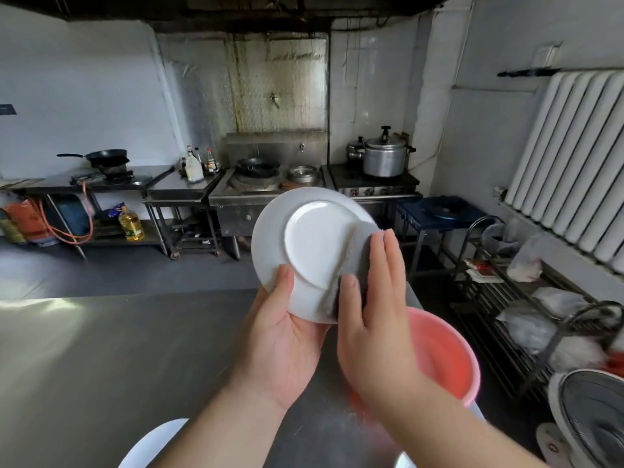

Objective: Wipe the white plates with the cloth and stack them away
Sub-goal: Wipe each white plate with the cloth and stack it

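Over steel counter (101, 349), right hand (374, 319) presses grey cloth (359, 244) on round plate (314, 238).

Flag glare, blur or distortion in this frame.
Head view: wide-angle distortion bows the white ribbed radiator at right; a bright glare patch washes the grey steel worktop at left; the round white plate is sharp; the pink plastic basin below it looks soft.

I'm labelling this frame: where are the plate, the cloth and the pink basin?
plate (310, 238): head view, centre of its underside.
cloth (359, 243): head view, grey fold lying on the plate.
pink basin (449, 352): head view, inner wall.
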The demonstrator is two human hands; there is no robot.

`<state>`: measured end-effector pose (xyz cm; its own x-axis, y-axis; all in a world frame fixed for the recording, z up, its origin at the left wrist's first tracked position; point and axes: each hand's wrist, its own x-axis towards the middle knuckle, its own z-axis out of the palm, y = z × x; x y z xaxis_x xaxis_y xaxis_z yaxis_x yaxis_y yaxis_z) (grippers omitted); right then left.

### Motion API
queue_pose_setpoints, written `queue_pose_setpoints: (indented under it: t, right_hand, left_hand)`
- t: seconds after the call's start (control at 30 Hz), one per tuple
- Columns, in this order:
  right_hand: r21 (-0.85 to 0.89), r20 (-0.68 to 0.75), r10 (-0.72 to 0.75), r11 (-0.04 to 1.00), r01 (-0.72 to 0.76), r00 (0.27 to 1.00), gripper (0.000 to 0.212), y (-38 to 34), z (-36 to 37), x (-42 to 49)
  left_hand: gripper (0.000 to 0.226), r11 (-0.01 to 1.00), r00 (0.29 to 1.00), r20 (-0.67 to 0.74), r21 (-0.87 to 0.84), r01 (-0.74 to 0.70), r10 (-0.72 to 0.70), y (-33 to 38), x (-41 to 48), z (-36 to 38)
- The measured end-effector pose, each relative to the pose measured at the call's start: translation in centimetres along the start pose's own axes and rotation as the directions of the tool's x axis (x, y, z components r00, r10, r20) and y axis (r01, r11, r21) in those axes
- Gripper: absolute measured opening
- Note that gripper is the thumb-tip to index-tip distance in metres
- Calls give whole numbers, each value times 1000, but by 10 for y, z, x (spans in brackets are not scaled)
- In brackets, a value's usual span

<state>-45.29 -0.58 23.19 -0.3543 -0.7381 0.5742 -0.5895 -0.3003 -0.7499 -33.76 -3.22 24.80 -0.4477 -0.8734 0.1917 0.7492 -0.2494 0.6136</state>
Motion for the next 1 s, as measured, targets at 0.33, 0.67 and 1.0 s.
queue_pose_setpoints:
  t: [0.33,0.67,1.0]
  right_hand:
    - [52,92,-210,977,206,973,54,16,-27,52]
    - [-300,164,-205,921,247,965,64,4,16,-28]
    - [-205,141,13,979,17,990,55,37,-20,19]
  left_hand:
    - [53,998,999,-25,49,35,-34,29,5,-4]
    - [62,988,972,-195,46,146,-134,5,7,-18]
    - [54,994,982,-160,18,106,-101,-18,23,-13]
